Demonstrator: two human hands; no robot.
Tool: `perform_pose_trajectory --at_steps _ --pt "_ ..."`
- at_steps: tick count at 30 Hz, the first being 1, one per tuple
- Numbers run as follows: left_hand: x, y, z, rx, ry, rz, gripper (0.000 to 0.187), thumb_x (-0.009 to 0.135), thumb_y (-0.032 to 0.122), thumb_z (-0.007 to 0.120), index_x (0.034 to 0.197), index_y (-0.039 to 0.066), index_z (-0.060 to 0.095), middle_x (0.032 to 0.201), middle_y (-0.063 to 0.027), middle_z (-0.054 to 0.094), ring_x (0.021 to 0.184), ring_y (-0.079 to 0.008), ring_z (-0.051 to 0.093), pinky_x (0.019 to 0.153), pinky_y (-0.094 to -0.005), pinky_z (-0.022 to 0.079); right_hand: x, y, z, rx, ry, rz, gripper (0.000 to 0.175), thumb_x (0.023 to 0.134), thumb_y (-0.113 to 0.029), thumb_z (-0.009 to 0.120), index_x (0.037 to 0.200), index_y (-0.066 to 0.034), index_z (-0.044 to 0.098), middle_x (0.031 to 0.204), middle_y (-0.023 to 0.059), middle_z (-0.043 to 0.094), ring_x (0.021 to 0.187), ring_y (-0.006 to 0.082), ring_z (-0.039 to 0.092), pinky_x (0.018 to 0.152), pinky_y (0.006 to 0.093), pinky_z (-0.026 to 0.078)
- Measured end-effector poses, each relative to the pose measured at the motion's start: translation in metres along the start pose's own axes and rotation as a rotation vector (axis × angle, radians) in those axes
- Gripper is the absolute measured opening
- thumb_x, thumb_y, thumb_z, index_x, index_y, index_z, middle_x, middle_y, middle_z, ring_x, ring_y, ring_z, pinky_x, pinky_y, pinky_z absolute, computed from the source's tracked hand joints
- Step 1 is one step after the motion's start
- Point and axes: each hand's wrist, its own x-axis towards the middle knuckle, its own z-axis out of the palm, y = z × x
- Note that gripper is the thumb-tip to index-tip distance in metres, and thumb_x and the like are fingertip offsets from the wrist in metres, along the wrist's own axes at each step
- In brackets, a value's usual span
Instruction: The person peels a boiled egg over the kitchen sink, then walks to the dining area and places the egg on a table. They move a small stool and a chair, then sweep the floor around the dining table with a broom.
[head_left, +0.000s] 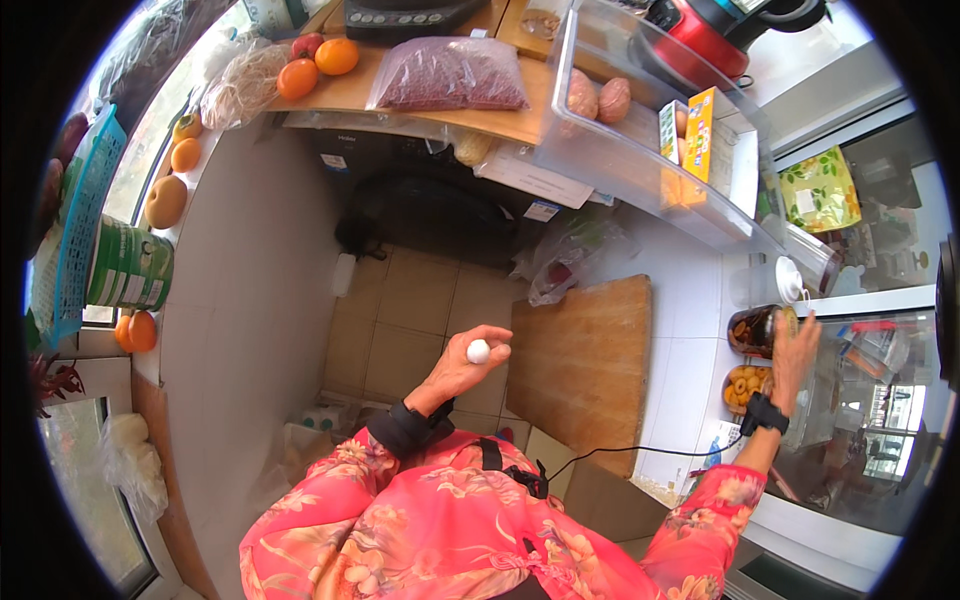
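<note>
My left hand (463, 361) is held out over the tiled floor, curled around a small white round object (478, 351) that may be a garlic bulb or a cap. Over at the right, my right hand (793, 360) reaches to a dark glass jar (752, 332) on the window ledge, its fingers at the jar's yellowish lid. Whether they grip the lid cannot be told. Just beside the wrist stands a jar of yellow-orange pieces (744, 386), and a container with a white lid (789, 279) is on the jar's other side.
A wooden board (585, 367) leans by the right wall. Ahead, a wooden counter (330, 94) bears oranges, a bag of reddish grain (452, 75) and a clear plastic bin (645, 176). Fruit and a green can (131, 264) line the left sill. A black cable (637, 449) runs to my right wrist.
</note>
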Motion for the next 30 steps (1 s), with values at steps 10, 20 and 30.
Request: perform_pose_trajectory --at_steps 10,20,30 --pt "-0.017 0.025 0.052 0.221 -0.257 0.019 0.032 0.085 0.027 0.067 0.107 0.004 0.066 0.088 -0.0069 0.066 0.082 -0.0146 0.061 0.075 -0.0290 0.049 -0.216 -0.060 -0.045 0.838 -0.264 -0.059 0.021 0.088 -0.008 0.065 0.071 -0.0010 0.054 0.066 0.0059 0.053 0.059 0.0153 0.045 0.056 0.0310 0.041" --pt "-0.102 0.046 0.195 0.398 -1.016 -0.030 0.031 0.078 0.023 0.072 0.101 0.003 0.067 0.083 -0.0142 0.068 0.075 -0.0258 0.066 0.067 -0.0376 0.049 -0.371 -0.007 -0.047 1.069 -0.736 0.169 0.022 0.087 -0.018 0.067 0.078 0.0013 0.060 0.061 0.0158 0.054 0.052 0.0257 0.053 0.052 0.0354 0.042" --pt "-0.171 0.034 0.326 0.241 -1.454 -0.038 0.025 0.092 0.024 0.062 0.099 0.000 0.064 0.084 -0.0059 0.063 0.077 -0.0121 0.059 0.069 -0.0281 0.046 -0.481 0.095 -0.019 1.086 -0.732 0.391 0.033 0.087 -0.031 0.059 0.080 0.0005 0.065 0.074 0.0209 0.065 0.071 0.0376 0.064 0.065 0.0437 0.049"
